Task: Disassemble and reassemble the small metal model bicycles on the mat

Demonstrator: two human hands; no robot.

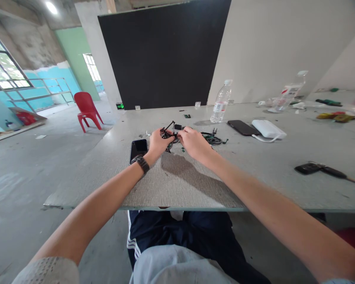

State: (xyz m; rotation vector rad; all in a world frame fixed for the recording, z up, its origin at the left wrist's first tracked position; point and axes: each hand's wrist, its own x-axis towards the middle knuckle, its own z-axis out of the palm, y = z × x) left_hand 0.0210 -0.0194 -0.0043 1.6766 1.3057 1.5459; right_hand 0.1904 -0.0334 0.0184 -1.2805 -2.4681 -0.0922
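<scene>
Both hands meet over the grey table (106,169). My left hand (159,142), with a dark watch on its wrist, has its fingers closed on a small black model bicycle frame (169,127) with a spoked wheel below. Touching the same model from the right, my right hand (190,141) has thumb and fingers pinched together; what is between them is too small to make out. Just right of that hand lies a loose black wheel (213,140) with small dark parts beside it.
A phone (139,148) lies by my left wrist. Further right are a water bottle (221,102), a dark phone (243,128), a white power bank (268,129) and black keys (309,168). A black panel (168,55) stands behind the table.
</scene>
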